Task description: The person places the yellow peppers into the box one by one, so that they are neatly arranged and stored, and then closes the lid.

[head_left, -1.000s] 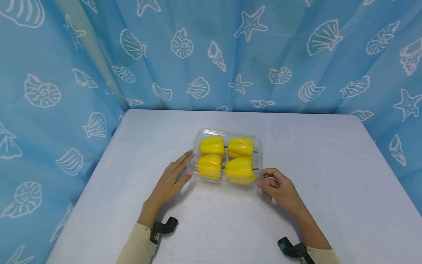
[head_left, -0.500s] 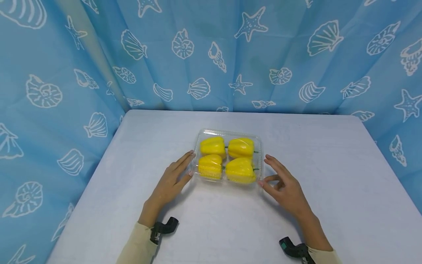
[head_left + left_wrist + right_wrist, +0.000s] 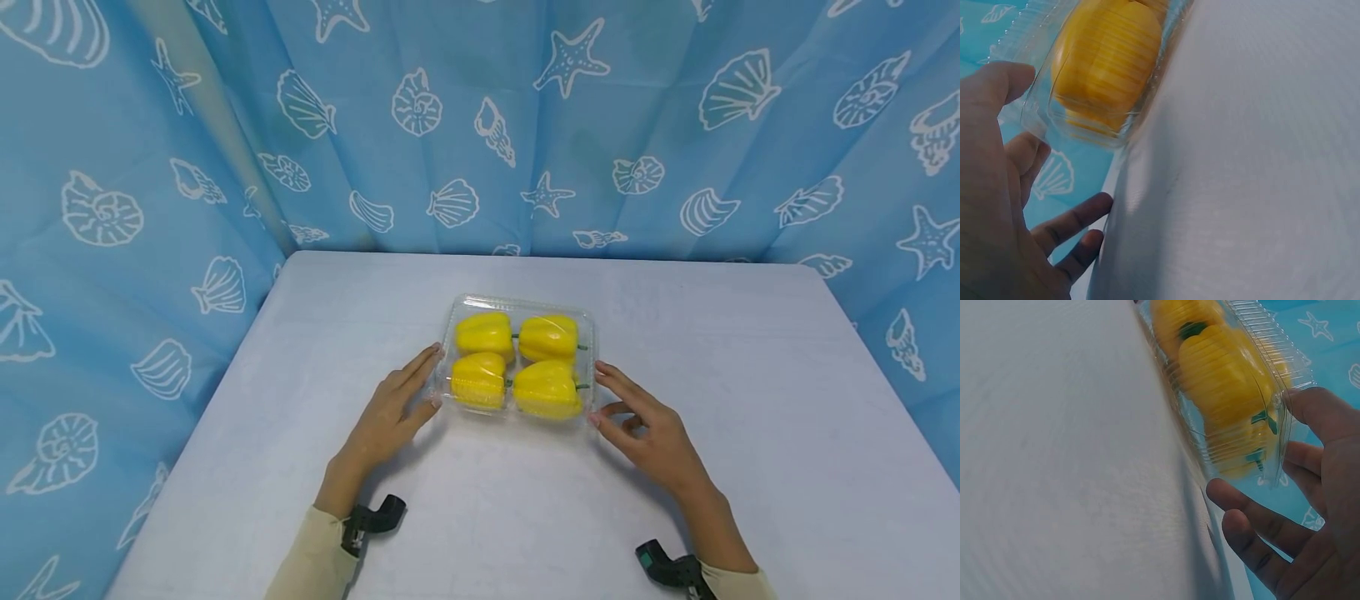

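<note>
A clear plastic clamshell box (image 3: 517, 302) lies on the table with its lid down. Inside it are several yellow bell peppers (image 3: 547, 390) with green stems, in two rows. At the box's left side my left hand (image 3: 384, 421) has its fingers stretched out, with fingertips right at the edge. My right hand (image 3: 654, 440) is at the opposite side, thumb at the near right corner and index finger stretched along the side. In the right wrist view the thumb (image 3: 1319, 412) meets the ridged rim, while the lower fingers reach down beside the box.
A white cloth covers the table (image 3: 480, 517). Behind and to the sides hangs a blue curtain (image 3: 480, 125) with white shells and starfish. Each wrist wears a black camera mount, one of them the left mount (image 3: 378, 515).
The right hand has let go of the box's near right corner and its fingers have straightened out, then come in against the right side. The left hand and box have hardly moved.
</note>
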The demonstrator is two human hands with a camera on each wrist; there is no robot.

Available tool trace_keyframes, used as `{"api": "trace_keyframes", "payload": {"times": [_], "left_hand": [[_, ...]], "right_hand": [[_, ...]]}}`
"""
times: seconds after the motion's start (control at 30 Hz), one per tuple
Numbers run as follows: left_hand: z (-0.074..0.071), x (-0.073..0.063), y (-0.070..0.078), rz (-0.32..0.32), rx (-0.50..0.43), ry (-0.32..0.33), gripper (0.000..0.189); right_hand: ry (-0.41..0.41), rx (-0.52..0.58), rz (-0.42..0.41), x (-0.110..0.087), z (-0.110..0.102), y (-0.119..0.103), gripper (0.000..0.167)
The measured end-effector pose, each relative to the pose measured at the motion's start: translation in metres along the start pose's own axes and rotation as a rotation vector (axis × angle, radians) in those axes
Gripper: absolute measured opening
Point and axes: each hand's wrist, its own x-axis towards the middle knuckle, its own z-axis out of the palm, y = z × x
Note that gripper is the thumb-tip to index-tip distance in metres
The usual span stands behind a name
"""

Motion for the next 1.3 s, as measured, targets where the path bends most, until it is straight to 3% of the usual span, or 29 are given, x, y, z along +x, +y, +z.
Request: {"api": "trace_keyframes", "payload": {"times": [0.17, 0.37, 0.47, 0.6, 0.7, 0.8, 0.9, 1.1, 1.17, 1.3], "left_hand": [[0.001, -0.001, -0.001, -0.026, -0.018, -0.001, 0.069], [0.002, -0.002, 0.001, -0.059, -0.105, -0.013, 0.072], [0.002, -0.002, 0.002, -0.073, -0.172, 0.017, 0.064], [0.002, 0.0, 0.006, -0.149, -0.275, 0.096, 0.04], [0.002, 0.002, 0.008, -0.232, -0.374, 0.12, 0.045], [0.003, 0.003, 0.011, -0.305, -0.478, 0.104, 0.048], [0.003, 0.005, 0.013, -0.36, -0.583, 0.092, 0.039], [-0.003, 0.007, 0.013, -0.396, -0.854, 0.019, 0.033], [-0.003, 0.007, 0.012, -0.399, -0.866, 0.005, 0.03], [-0.002, 0.006, 0.011, -0.416, -0.799, -0.02, 0.02]], "right_hand": [[0.0, 0.004, 0.001, 0.002, -0.004, -0.019, 0.061], [0.0, -0.018, -0.023, 0.002, -0.003, -0.017, 0.061], [0.002, -0.007, -0.019, 0.003, -0.003, -0.021, 0.06], [-0.002, 0.01, -0.008, 0.004, -0.004, -0.025, 0.059], [-0.003, 0.009, 0.021, 0.004, -0.005, -0.028, 0.058], [-0.005, 0.007, 0.036, 0.004, -0.005, -0.03, 0.057], [-0.003, 0.01, 0.029, 0.004, -0.005, -0.029, 0.057], [-0.003, 0.013, 0.027, 0.004, -0.005, -0.026, 0.057], [-0.002, 0.018, 0.045, 0.004, -0.004, -0.026, 0.057], [-0.001, 0.02, 0.056, 0.004, -0.004, -0.027, 0.056]]}}
